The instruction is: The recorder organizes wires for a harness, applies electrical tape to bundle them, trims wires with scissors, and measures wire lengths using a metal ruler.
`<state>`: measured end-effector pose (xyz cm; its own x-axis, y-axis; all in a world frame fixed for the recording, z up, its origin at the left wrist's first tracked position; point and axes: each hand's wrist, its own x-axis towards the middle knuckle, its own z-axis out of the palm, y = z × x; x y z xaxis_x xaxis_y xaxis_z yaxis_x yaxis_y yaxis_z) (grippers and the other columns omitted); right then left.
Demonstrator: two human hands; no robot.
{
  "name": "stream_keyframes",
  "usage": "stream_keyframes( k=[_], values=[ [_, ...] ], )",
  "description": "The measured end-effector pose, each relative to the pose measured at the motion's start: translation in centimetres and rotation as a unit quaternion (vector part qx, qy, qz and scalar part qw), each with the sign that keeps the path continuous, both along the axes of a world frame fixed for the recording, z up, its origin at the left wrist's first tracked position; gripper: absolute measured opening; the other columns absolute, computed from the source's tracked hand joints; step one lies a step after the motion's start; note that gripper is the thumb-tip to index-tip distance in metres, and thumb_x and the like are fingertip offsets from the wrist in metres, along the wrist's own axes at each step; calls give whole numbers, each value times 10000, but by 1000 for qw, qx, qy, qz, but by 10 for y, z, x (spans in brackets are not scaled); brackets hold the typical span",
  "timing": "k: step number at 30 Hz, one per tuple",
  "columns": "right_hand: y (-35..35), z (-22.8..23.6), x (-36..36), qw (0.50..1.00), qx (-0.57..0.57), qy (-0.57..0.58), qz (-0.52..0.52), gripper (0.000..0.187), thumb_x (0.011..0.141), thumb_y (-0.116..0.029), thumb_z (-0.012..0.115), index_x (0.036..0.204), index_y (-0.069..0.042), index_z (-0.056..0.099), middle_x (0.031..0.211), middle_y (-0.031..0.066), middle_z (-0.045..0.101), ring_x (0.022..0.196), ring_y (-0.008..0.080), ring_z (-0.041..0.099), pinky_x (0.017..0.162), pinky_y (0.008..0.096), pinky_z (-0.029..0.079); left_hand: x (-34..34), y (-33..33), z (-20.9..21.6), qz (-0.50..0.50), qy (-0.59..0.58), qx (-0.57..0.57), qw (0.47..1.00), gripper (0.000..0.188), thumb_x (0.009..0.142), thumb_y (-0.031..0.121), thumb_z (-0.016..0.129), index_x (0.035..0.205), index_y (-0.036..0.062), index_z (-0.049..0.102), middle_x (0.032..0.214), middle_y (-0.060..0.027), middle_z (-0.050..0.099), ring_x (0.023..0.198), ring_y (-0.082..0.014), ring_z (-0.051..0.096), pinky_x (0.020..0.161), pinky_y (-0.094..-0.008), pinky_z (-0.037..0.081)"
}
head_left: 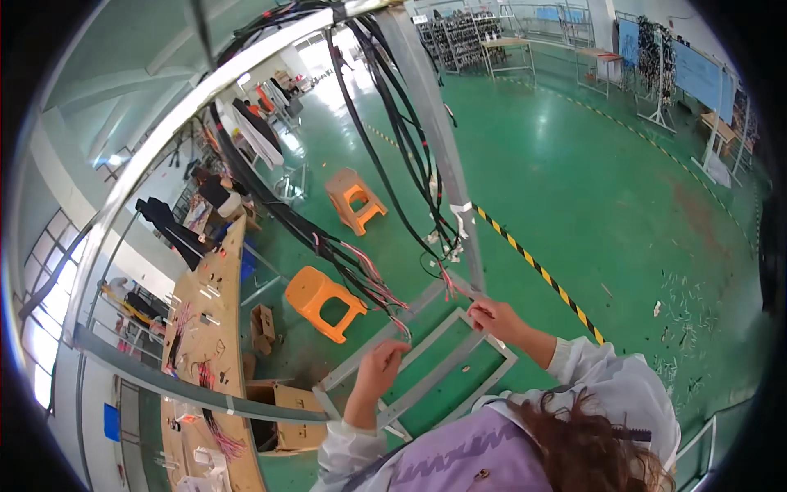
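In the head view, we take the nearer orange stool as our landmark. Just right of it, a left bundle of black cables ends in pink and white wires; farther right, a second black bundle hangs beside the metal post, ending in reddish strands. Our left hand, right of the stool and closer to us, is mostly curled, fingertips by the wires. Our right hand, farther right, is nearly closed beside the strands — we cannot tell whether either hand grips anything. The tabletop runs left of the stool.
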<state>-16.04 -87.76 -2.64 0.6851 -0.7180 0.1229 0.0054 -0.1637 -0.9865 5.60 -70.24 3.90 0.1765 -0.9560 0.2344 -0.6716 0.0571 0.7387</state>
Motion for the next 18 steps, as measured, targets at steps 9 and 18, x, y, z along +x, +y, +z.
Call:
stream_keyframes(
  k=[9, 18],
  values=[
    [0, -27, -121, 989, 50, 47, -134, 155, 865, -126, 488, 856, 12, 558, 650, 48, 570, 594, 106, 546, 561, 236, 448, -50, -140, 35, -176, -72, -15, 982, 212, 805, 25, 514, 1006, 51, 576, 1006, -87, 566, 854, -195, 565, 694, -273, 455],
    [-79, -61, -207, 977, 109, 49, -174, 152, 859, -119, 481, 832, 11, 556, 625, 46, 567, 582, 89, 547, 550, 229, 445, -118, -281, 54, -52, -169, -201, 963, 580, 751, 21, 532, 1278, -8, 290, 1279, -223, 337, 1171, -376, 347, 974, -416, 314]
  ],
)
